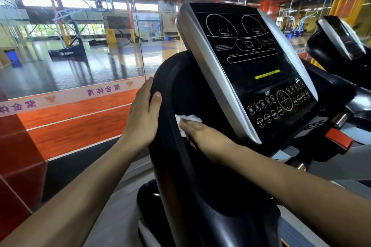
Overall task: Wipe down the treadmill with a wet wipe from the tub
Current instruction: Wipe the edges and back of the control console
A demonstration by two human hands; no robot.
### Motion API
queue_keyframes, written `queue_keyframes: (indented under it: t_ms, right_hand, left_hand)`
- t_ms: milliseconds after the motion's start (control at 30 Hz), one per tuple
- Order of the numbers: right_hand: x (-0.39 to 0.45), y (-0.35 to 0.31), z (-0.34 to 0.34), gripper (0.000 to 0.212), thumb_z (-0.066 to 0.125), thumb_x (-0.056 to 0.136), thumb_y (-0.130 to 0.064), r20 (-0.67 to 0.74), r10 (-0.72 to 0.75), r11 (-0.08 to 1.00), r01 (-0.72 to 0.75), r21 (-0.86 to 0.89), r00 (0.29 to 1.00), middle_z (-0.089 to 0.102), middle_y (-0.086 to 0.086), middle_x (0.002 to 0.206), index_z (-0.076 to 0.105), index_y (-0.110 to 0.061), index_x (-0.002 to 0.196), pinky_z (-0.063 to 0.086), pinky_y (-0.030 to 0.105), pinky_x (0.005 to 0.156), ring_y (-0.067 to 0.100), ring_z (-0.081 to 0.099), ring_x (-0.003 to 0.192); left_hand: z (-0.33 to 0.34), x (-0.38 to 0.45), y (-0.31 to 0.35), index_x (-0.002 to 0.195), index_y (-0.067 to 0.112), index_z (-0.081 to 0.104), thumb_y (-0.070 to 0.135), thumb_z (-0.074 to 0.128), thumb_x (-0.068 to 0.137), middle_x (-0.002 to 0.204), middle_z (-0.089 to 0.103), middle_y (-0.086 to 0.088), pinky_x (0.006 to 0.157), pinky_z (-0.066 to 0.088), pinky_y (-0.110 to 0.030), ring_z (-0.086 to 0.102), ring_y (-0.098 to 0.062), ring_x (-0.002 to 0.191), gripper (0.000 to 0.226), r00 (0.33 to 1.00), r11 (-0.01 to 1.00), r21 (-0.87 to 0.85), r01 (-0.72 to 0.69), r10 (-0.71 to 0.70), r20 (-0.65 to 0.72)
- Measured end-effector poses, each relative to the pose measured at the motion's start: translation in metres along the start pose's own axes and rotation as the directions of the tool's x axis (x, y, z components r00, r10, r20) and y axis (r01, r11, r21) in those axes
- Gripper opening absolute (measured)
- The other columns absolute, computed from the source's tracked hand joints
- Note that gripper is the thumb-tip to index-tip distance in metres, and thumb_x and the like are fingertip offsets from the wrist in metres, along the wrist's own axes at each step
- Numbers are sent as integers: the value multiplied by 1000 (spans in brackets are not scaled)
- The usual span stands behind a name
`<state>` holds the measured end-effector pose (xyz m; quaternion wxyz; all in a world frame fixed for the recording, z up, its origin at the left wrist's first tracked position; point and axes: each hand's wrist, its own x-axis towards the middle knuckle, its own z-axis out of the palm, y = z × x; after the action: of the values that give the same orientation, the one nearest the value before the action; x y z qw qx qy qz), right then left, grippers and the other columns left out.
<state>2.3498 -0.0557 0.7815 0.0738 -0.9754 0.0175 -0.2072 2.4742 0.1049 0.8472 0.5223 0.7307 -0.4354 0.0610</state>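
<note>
Gym hall, basketball court (80, 62) behind glass, upper left. Treadmill (200, 166) centre frame. Left hand (143, 118) flat on black side rim, fingers straight, prob. bracing. Right hand (202, 136) fingers straight, pressing wipe (185, 121) into recess beside console (251, 62), mid-wipe. Tub not in view.

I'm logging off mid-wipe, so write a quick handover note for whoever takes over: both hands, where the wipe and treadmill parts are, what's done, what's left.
Left hand: flat on the outer edge of the black side shroud, thumb over its rim, steadying.
Right hand: fingers straight, pressing the white wet wipe onto the shroud's inner face, left of the console.
Tub: not in view.
Done: wipe is out and in use on the shroud.
Left: cannot tell how much is clean; console panel, buttons and handles probably remain.
</note>
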Motion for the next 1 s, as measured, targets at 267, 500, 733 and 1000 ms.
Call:
queue_keyframes:
  t_ms: [267,500,733,1000]
  right_hand:
    - [-7,11,-1,27,58,93,-11,-200,16,970,-64,-234,980,60,6,126,70,-18,116,55,40,80,31,62,107]
    - [0,13,2,30,54,98,-9,-213,150,934,-209,-290,965,59,7,105,60,-15,127,41,33,70,28,58,98]
    - [-40,-7,-14,16,60,96,-22,183,-14,1000,14,3,983,64,-2,113,68,-25,108,50,38,91,20,63,104]
    - [7,3,-15,27,57,98,-11,-102,154,856,-184,-484,983,60,13,107,54,-8,125,51,38,72,32,64,98]
  left_hand:
    - [-3,-3,2,162,30,21,43,33,110,167,21,16,127,14,-35,16,1,151,55,1000,999,-35,28,-28,15]
    - [-2,-4,5,162,30,20,42,33,110,167,20,16,125,13,-30,15,1,151,55,999,998,-30,46,-45,20]
    - [-1,-4,7,162,29,21,40,33,110,166,21,15,122,13,-25,16,1,150,53,999,998,-40,54,-54,6]
    - [-1,-5,7,162,30,21,41,32,110,166,22,14,125,14,-32,17,-2,152,54,998,998,-34,57,-57,6]
